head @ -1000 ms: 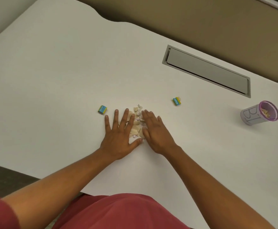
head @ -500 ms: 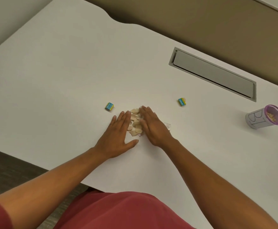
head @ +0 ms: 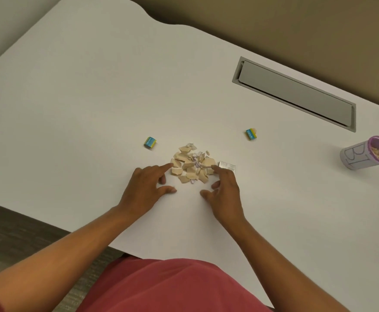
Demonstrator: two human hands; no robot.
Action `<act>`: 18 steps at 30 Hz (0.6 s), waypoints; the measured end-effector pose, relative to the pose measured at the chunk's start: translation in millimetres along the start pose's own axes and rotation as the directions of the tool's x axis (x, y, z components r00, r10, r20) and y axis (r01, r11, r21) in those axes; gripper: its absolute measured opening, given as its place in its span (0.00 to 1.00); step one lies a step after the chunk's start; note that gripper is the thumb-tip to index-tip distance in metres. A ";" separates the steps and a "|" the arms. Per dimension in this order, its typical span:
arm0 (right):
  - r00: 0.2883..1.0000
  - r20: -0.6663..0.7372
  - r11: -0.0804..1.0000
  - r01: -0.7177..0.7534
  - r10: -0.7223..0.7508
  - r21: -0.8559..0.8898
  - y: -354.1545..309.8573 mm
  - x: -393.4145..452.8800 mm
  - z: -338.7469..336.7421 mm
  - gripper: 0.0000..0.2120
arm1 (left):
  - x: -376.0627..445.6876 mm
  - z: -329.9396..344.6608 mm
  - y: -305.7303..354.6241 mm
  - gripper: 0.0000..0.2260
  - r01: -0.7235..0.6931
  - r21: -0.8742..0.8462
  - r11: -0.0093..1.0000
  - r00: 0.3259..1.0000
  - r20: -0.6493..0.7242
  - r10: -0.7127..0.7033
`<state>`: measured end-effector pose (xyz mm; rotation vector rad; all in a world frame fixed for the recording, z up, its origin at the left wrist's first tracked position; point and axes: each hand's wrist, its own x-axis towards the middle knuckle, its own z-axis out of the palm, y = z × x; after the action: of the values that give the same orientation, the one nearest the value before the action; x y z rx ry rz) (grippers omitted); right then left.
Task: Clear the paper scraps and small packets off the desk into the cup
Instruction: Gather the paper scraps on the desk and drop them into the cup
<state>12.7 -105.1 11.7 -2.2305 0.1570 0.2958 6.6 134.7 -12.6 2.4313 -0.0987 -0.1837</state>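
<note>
Step in hand: gathering. The paper scraps point(head: 191, 166) lie in one loose pile on the white worktop point(head: 71, 91), roughly midway along its near edge and set back from it. The pile is mostly tan torn pieces with a few pale lilac pieces among them.

Left hand point(head: 147, 188): flat against the worktop on the left of the pile, fingers loosely spread, forefinger extended and touching the pile's left margin. It holds nothing.

Right hand point(head: 224, 190): on the right of the pile, fingers relaxed and slightly bent, forefinger tip at the pile's right margin. It holds nothing.

A small white packet point(head: 227, 165) lies flat just beside the right of the pile, close to the right forefinger. Two blue-and-yellow packets lie apart from the pile: the left packet point(head: 150, 142) beyond the left hand, and the right packet point(head: 251, 134) further toward the far right.

The cup point(head: 361, 155), grey with a purple rim, lies on its side near the right edge of the worktop, well apart from the pile, mouth facing the camera. Some tan scraps are already inside it.

Judged progress: partial. The pile and three packets remain on the worktop.

Next move, as judged: close both hands under or around the pile to lift it in one load. The scraps are light and loose; a gap between the hands is likely to shed pieces. The cup probably needs righting or steadying before the transfer.
</note>
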 end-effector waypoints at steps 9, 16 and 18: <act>0.993 -0.114 0.998 0.039 -0.033 0.058 1.7 21.1 -10.4 0.31 | 46.5 -5.8 27.9 0.32 -0.006 -0.080 0.997 0.997 -0.081 -0.001; 0.957 0.150 0.827 0.291 -0.250 -0.480 -17.8 26.9 -12.3 0.52 | 54.5 -16.3 30.6 0.55 -0.229 0.243 0.943 0.954 0.248 0.168; 0.947 0.216 0.750 0.322 -0.239 -0.578 -28.0 35.0 -8.4 0.48 | 58.6 -11.8 43.6 0.49 -0.245 0.319 0.916 0.945 0.292 0.151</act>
<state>53.7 -94.5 28.6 -2.8173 -0.4086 0.3584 65.4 102.0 18.4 2.7171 -0.5403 -0.4265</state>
